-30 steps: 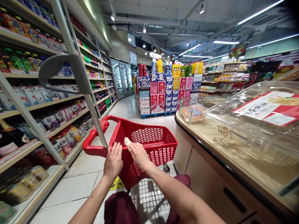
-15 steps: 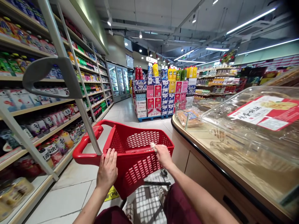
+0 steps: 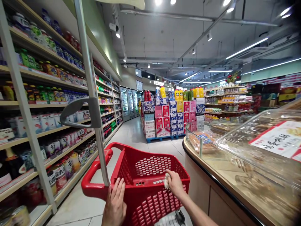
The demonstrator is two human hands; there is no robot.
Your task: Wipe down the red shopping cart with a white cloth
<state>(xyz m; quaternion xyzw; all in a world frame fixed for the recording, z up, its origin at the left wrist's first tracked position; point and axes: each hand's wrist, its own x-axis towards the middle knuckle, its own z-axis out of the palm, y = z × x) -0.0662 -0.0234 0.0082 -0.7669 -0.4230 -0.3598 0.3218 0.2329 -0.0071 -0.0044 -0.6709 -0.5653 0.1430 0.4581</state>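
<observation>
A red plastic shopping cart [image 3: 131, 196] stands side-on in front of me, its basket bare inside where I can see. My left hand [image 3: 115, 201] lies with its fingers stretched along the near rim, by the foot of a metal pole [image 3: 103, 163] that rises at the handle end and carries a grey loop handle [image 3: 81, 113]. Farther right, my right hand [image 3: 175, 184] is closed around a crumpled white tissue or cloth [image 3: 166, 181], pressed on the same rim. Most of the white piece is hidden by the fingers.
Shelves of drinks [image 3: 58, 103] line the left side. On the right is a wooden counter [image 3: 197, 169] with packaged baked goods [image 3: 203, 141] behind clear panels. Stacked drink cartons [image 3: 162, 122] stand ahead on a blue pallet, with glass-door fridges [image 3: 129, 100] beyond.
My right hand, with the white piece, has shifted slightly along the rim. My left hand stays on the rim. The view has tilted upward, so the cart sits lower and farther right.
</observation>
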